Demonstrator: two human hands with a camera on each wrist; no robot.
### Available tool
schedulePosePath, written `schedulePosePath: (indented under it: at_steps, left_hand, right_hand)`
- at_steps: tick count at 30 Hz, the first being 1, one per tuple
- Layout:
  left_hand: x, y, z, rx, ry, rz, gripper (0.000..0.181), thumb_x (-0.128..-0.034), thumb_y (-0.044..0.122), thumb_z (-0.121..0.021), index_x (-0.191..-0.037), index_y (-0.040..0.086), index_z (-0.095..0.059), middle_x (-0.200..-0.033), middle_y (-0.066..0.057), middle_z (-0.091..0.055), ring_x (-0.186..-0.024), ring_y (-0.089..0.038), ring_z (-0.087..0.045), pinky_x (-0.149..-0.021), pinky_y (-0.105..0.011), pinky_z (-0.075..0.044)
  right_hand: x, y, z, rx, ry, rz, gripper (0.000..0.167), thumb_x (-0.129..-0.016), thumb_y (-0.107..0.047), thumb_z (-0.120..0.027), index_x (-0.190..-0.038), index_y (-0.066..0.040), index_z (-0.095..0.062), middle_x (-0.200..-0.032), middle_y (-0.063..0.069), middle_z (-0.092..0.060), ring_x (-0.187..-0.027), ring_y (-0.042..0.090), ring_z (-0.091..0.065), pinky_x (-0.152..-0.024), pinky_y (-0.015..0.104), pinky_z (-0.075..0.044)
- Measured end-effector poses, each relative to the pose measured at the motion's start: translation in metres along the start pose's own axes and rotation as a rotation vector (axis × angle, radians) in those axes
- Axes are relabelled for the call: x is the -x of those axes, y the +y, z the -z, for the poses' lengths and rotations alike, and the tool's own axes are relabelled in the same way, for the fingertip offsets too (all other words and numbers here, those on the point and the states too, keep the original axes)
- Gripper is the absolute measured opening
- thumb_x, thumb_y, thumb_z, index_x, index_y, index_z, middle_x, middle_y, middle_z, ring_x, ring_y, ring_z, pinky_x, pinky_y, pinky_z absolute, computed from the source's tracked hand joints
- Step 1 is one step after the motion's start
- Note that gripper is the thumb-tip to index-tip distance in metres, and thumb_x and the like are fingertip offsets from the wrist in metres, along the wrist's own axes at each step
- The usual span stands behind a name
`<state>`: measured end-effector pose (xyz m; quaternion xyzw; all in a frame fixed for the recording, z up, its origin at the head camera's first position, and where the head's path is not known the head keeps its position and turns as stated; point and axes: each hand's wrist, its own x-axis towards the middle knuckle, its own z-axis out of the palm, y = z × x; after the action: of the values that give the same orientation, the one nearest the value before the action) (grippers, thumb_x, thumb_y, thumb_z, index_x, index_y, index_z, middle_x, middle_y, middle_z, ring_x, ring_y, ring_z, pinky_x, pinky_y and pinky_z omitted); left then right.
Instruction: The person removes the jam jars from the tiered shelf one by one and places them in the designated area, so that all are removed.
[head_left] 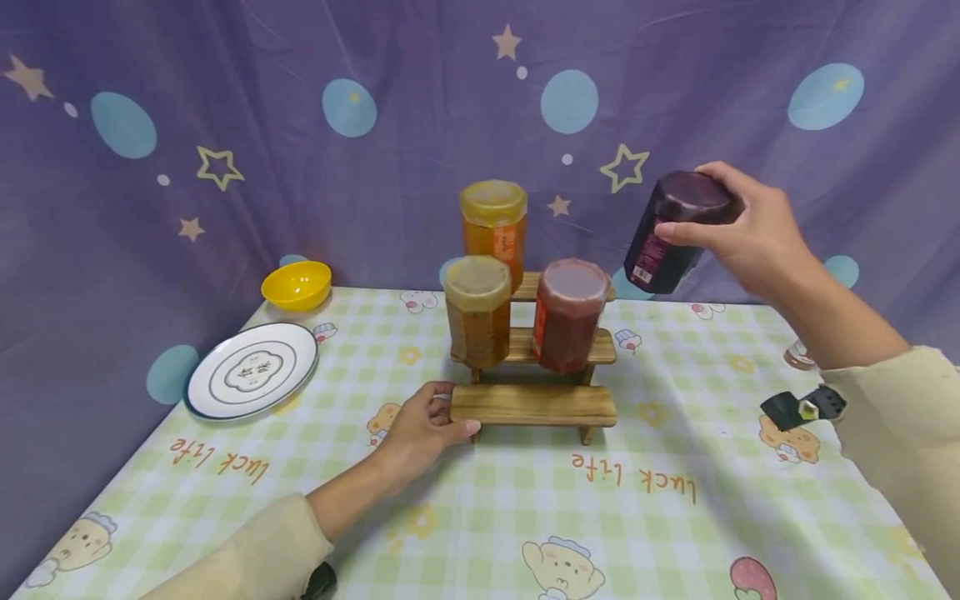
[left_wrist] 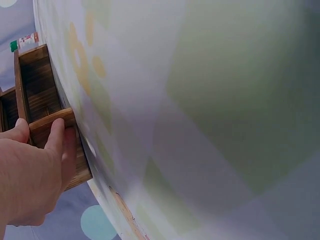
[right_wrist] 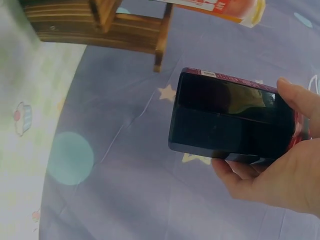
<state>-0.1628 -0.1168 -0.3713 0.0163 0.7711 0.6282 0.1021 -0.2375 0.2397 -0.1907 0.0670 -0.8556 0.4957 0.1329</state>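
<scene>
Head view: right hand (head_left: 763, 229), upper right, grips faceted dark jar (head_left: 667, 242); left hand (head_left: 418, 427) pinches wooden rack (head_left: 534, 404). Left wrist view alone: green cap (left_wrist: 13, 46).

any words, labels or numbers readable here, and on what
"luck life", twice, upside down in the head view: green-and-white checked tablecloth
Too small or blurred to read:
characters on the round white plate
label and barcode on the dark purple faceted jar
label on the orange faceted jar
label on the red faceted jar
marks on the green-capped white container
</scene>
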Motion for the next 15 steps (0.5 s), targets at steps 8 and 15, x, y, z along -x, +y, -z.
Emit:
schedulePosePath:
  at_steps: [8,15]
  left_hand:
    - [-0.001,0.000,0.000,-0.002,0.006,0.002,0.065,-0.0837,0.010,-0.076,-0.137,0.003,-0.040,-0.111,-0.013,-0.062,-0.093,-0.020,-0.064,-0.080,-0.033,-0.054]
    - [0.001,0.001,0.000,-0.014,0.003,0.002,0.065,-0.0832,0.012,-0.076,-0.137,0.003,-0.041,-0.112,-0.013,-0.062,-0.094,-0.020,-0.063,-0.080,-0.033,-0.054]
  right_hand:
    - [0.012,0.020,0.005,0.078,0.001,-0.059,0.062,-0.075,-0.035,-0.083,-0.128,-0.029,-0.052,-0.112,-0.002,-0.052,-0.096,0.015,-0.052,-0.069,0.019,-0.044]
    - [0.026,0.036,0.007,0.131,-0.013,-0.072,0.063,-0.076,-0.042,-0.081,-0.130,-0.032,-0.051,-0.113,-0.001,-0.054,-0.096,0.015,-0.053,-0.070,0.022,-0.045]
